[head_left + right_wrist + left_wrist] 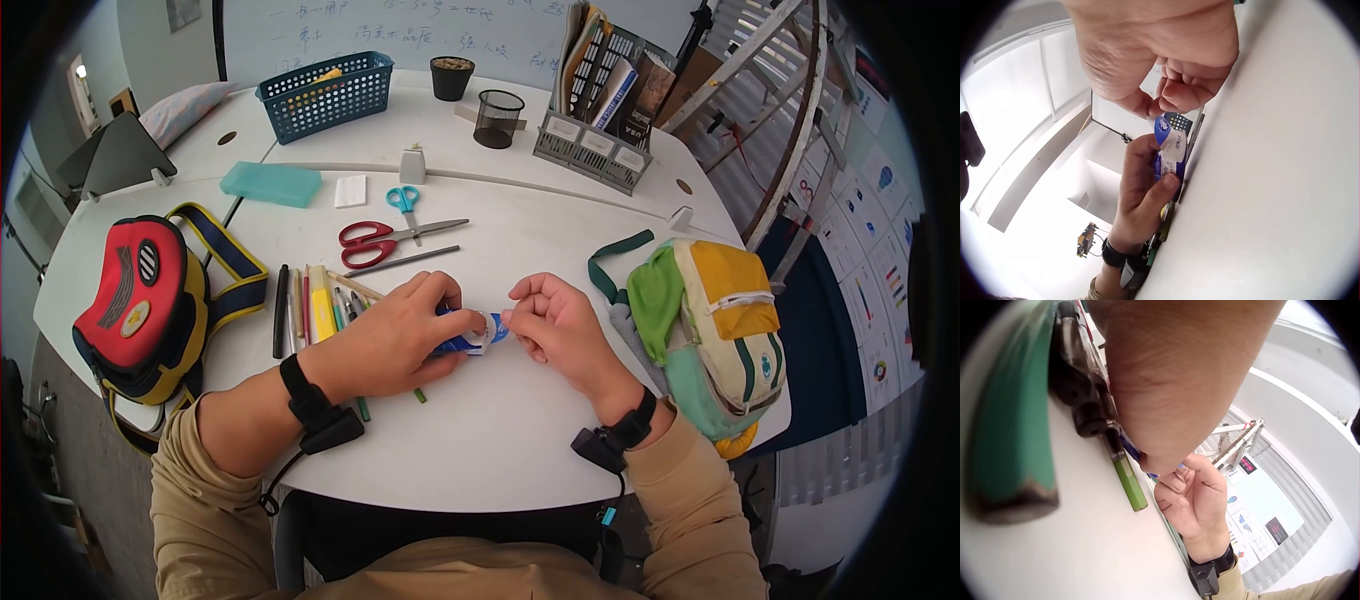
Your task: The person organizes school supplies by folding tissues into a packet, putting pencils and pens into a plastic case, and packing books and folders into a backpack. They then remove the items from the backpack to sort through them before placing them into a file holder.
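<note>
A small blue-and-white printed packet (pixel 497 328) is between the two hands, low over the table's near half. My left hand (pixel 385 335) holds its left part, thumb and fingers around it. At its other end, the fingertips of my right hand (pixel 560 325) pinch the edge, with the remaining fingers curled in. Printed lettering on the packet (pixel 1174 147) faces the right wrist view, where the left thumb presses its lower part. The left wrist view shows mostly the left hand (pixel 1179 381), which hides most of the packet.
Pens and pencils, with a yellow highlighter (pixel 322 302), lie left of the hands. Beyond them are red-handled scissors (pixel 366 243) and blue-handled scissors (pixel 403 199). A red bag (pixel 140 290) stands left, a colourful backpack (pixel 715 330) right. A basket (pixel 325 97) and file rack (pixel 592 150) stand behind.
</note>
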`<action>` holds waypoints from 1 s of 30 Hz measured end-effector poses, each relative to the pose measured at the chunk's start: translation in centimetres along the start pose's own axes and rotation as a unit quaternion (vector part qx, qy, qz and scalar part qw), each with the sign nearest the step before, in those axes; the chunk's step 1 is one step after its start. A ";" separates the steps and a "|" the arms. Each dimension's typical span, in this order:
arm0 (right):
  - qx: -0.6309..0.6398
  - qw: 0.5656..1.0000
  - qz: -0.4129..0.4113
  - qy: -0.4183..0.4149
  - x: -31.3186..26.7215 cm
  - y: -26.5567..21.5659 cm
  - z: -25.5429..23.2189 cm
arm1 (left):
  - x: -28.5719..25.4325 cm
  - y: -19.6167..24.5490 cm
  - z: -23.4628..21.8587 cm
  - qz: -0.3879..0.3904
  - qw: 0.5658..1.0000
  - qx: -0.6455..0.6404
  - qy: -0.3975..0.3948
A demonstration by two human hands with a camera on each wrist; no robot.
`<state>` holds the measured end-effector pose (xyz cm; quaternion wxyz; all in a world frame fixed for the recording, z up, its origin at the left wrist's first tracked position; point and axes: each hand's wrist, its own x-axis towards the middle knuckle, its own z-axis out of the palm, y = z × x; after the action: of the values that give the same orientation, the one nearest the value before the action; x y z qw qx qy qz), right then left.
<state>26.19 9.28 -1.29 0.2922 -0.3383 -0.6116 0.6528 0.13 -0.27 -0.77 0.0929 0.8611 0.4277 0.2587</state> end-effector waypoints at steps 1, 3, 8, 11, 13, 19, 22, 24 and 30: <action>0.005 1.000 -0.002 -0.002 0.0 0.1 -0.1 | 0.0 0.0 -0.1 0.002 1.000 0.003 -0.002; 0.013 1.000 -0.005 -0.003 0.1 0.3 -0.2 | 0.0 -0.1 0.0 0.014 1.000 0.002 -0.005; -0.004 1.000 -0.014 0.024 0.0 0.2 0.1 | 0.0 -0.3 0.4 0.037 0.999 -0.014 -0.002; -0.016 0.999 -0.015 0.042 0.1 0.5 0.0 | -0.1 -0.5 0.3 0.030 1.000 0.003 -0.008; -0.014 0.999 -0.011 0.043 0.1 0.3 0.0 | -0.1 -0.6 0.2 0.031 0.999 0.006 -0.010; -0.017 0.999 -0.016 0.045 0.3 0.5 -0.1 | -0.1 -0.4 0.0 0.006 1.000 0.002 0.001; -0.021 0.999 -0.017 0.042 0.4 0.7 -0.3 | -0.2 -0.7 0.2 -0.006 1.000 -0.007 -0.005; -0.029 0.999 -0.019 0.042 0.4 0.7 -0.2 | -0.3 -0.8 0.1 -0.010 1.000 -0.014 -0.001; -0.043 0.998 -0.020 0.044 0.5 0.9 -0.3 | -0.2 -2.3 -0.8 -0.099 0.986 0.028 0.131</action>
<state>26.13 9.81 -2.22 0.3169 -0.3666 -0.6323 0.6044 -1.96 0.96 -1.09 0.0374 0.7757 0.5259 0.3468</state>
